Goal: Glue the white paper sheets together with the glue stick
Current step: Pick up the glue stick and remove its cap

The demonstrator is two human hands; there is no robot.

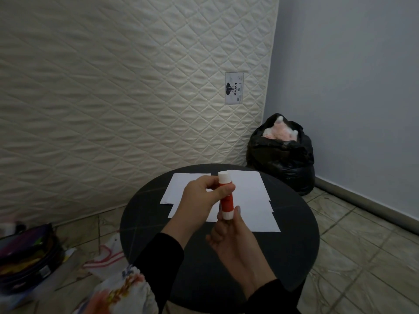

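A red glue stick (227, 201) with a white cap and white base is held upright above the round black table (294, 223). My left hand (199, 193) grips its upper part, just below the cap. My right hand (229, 236) holds its white base from below. Under the hands lie white paper sheets (251, 196), spread in two overlapping groups, one on the left (179, 184) and one on the right. My hands hide part of the sheets.
A quilted mattress (113, 98) leans upright behind the table. A black rubbish bag (283, 155) stands in the corner at the right. On the tiled floor at the left are a dark case with colourful things (27, 257) and a plastic bag (106, 257).
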